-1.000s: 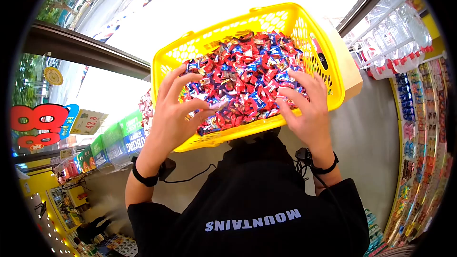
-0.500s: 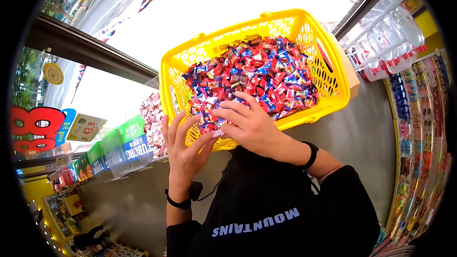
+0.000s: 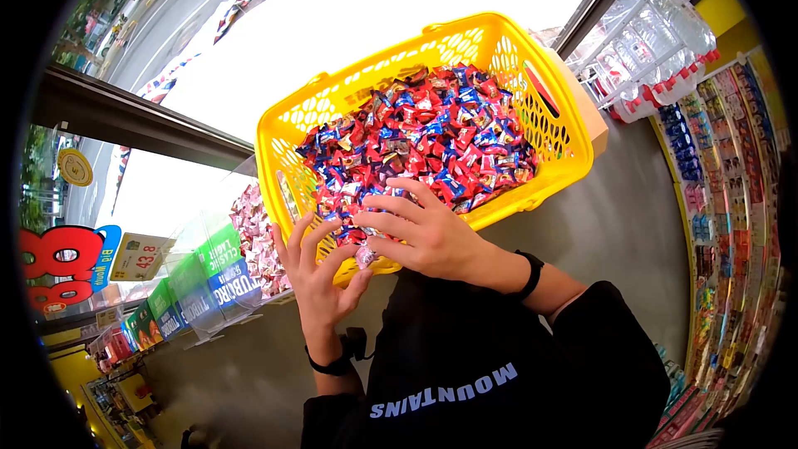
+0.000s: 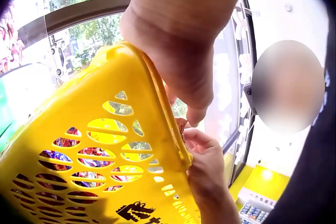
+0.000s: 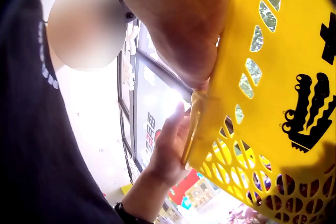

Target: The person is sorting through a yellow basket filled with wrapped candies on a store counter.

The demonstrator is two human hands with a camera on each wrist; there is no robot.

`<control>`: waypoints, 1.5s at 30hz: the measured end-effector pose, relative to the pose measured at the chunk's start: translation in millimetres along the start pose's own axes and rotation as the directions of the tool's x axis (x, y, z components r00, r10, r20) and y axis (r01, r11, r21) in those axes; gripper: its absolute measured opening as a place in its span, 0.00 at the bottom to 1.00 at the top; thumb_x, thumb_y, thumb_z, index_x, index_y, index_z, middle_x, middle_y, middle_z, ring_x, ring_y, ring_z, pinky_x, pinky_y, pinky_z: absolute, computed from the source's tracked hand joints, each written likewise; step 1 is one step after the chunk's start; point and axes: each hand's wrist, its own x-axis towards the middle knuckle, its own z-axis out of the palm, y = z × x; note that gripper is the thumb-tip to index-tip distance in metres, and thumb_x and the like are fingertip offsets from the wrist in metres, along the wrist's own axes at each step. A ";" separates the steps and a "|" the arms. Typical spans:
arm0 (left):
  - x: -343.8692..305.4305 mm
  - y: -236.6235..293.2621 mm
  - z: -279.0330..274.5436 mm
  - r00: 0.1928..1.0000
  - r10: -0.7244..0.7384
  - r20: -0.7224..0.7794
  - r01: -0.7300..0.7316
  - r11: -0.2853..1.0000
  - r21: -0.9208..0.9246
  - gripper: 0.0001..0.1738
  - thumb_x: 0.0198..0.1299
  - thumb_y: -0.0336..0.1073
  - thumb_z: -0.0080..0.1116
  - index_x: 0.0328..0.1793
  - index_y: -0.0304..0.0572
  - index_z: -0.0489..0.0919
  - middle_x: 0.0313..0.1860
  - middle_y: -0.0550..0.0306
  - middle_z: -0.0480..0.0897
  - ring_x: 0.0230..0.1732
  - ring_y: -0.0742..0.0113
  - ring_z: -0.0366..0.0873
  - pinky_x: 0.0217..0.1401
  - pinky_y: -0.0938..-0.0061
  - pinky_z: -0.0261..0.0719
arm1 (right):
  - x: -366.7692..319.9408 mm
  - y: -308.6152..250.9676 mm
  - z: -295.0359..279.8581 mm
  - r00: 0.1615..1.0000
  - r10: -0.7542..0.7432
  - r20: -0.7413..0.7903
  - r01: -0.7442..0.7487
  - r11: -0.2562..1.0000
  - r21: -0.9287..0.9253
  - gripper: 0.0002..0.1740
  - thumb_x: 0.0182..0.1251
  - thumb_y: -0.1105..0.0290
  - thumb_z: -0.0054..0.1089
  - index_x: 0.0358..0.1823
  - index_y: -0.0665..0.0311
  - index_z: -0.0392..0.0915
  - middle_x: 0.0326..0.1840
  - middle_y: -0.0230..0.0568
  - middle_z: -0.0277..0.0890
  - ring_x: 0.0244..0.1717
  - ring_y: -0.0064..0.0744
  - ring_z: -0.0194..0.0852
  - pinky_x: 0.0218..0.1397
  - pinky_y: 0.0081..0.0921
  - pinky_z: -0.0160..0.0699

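A pink-wrapped candy (image 3: 366,255) is between the two hands, over the near left rim of a yellow plastic basket (image 3: 573,150). My left hand (image 3: 320,283) comes from the left, thumb and index finger curved in to pinch the candy; its other fingers are spread. From the right, my right hand (image 3: 428,237) holds the candy's other side, its thumb hidden beneath. A heap of red and blue wrapped candies (image 3: 424,133) fills the basket floor. In the left wrist view, a bit of wrapper (image 4: 181,124) shows where the fingertips meet beside the basket wall.
Pink-wrapped candies (image 3: 258,233) lie in a clear bin left of the basket, near green and blue Tuborg cartons (image 3: 224,270). A cardboard box (image 3: 586,108) stands under the basket's right end. Shelves of packaged goods (image 3: 723,199) line the right side, with bottles (image 3: 657,50) behind.
My right hand has crossed from the basket's right side to meet the left at the near left rim. The pink candy has come out toward the rim between them.
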 end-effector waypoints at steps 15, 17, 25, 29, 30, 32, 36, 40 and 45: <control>-0.2 3.0 0.7 0.999 -0.025 -0.036 0.024 1.000 -0.019 0.12 0.52 0.46 0.77 0.42 0.58 0.90 0.66 0.59 0.83 0.81 0.45 0.70 0.90 0.29 0.44 | -1.1 -0.3 6.3 0.996 -0.037 -0.079 0.035 0.999 -0.032 0.07 0.67 0.67 0.67 0.44 0.58 0.87 0.69 0.38 0.81 0.75 0.43 0.75 0.82 0.59 0.71; -0.9 2.6 -0.9 0.999 -0.011 -0.035 0.010 0.999 -0.031 0.12 0.51 0.45 0.78 0.42 0.58 0.91 0.65 0.58 0.83 0.81 0.44 0.70 0.90 0.29 0.46 | -1.3 -0.4 5.3 0.996 -0.039 -0.081 0.036 0.999 -0.033 0.08 0.67 0.67 0.67 0.44 0.58 0.87 0.69 0.38 0.81 0.75 0.43 0.75 0.81 0.58 0.71; -22.0 -28.0 -5.3 0.981 -0.029 -0.190 0.018 0.998 -0.059 0.14 0.49 0.42 0.79 0.40 0.51 0.90 0.65 0.52 0.83 0.77 0.38 0.73 0.86 0.34 0.63 | -0.7 -1.6 3.4 0.998 0.002 -0.063 -0.003 1.000 -0.021 0.09 0.68 0.67 0.65 0.48 0.56 0.86 0.70 0.41 0.81 0.74 0.43 0.76 0.82 0.54 0.71; -42.7 -67.7 -10.1 0.891 -0.144 -0.431 0.112 0.989 -0.098 0.15 0.58 0.42 0.74 0.45 0.42 0.88 0.66 0.46 0.81 0.76 0.38 0.74 0.82 0.38 0.67 | -0.2 -1.0 5.9 0.998 0.035 -0.052 -0.036 0.999 -0.021 0.10 0.69 0.67 0.63 0.49 0.58 0.84 0.70 0.43 0.81 0.74 0.44 0.76 0.81 0.53 0.71; -49.3 -80.5 -11.4 0.873 -0.149 -0.464 0.149 0.988 -0.037 0.12 0.64 0.39 0.71 0.47 0.39 0.86 0.67 0.44 0.81 0.75 0.39 0.75 0.79 0.43 0.70 | 1.3 -0.9 5.5 0.997 0.032 -0.068 -0.034 0.999 -0.025 0.09 0.68 0.66 0.65 0.47 0.59 0.84 0.67 0.43 0.81 0.72 0.44 0.77 0.80 0.52 0.72; -61.4 -101.3 -8.3 0.832 -0.254 -0.494 0.302 0.953 0.018 0.11 0.65 0.36 0.71 0.48 0.38 0.86 0.67 0.43 0.81 0.73 0.40 0.76 0.77 0.46 0.72 | 5.5 -0.7 3.1 0.994 0.025 -0.102 -0.028 0.999 -0.031 0.09 0.67 0.64 0.69 0.41 0.62 0.83 0.61 0.44 0.81 0.69 0.44 0.79 0.77 0.50 0.74; -85.9 -137.5 22.6 0.802 -0.405 -0.439 0.496 0.861 0.111 0.11 0.64 0.32 0.74 0.50 0.38 0.88 0.64 0.47 0.84 0.68 0.45 0.79 0.73 0.51 0.76 | 0.9 -0.5 7.2 0.997 0.062 -0.049 -0.062 0.998 0.010 0.10 0.67 0.68 0.64 0.47 0.61 0.82 0.68 0.44 0.81 0.71 0.44 0.77 0.79 0.51 0.73; -109.8 -163.3 60.3 0.813 -0.511 -0.280 0.559 0.820 0.127 0.18 0.60 0.35 0.77 0.55 0.39 0.91 0.60 0.49 0.86 0.64 0.47 0.81 0.69 0.55 0.78 | 0.5 -0.2 8.8 0.996 0.067 -0.054 -0.066 0.997 0.029 0.09 0.67 0.69 0.64 0.47 0.61 0.82 0.66 0.44 0.81 0.70 0.44 0.78 0.79 0.50 0.74; -113.5 -167.5 67.5 0.810 -0.559 -0.177 0.582 0.805 0.118 0.22 0.59 0.36 0.77 0.60 0.40 0.91 0.62 0.47 0.86 0.65 0.46 0.81 0.69 0.55 0.78 | -0.2 -0.3 8.1 0.997 0.071 -0.043 -0.069 0.997 0.041 0.09 0.67 0.69 0.63 0.46 0.62 0.81 0.65 0.44 0.81 0.69 0.44 0.79 0.78 0.50 0.75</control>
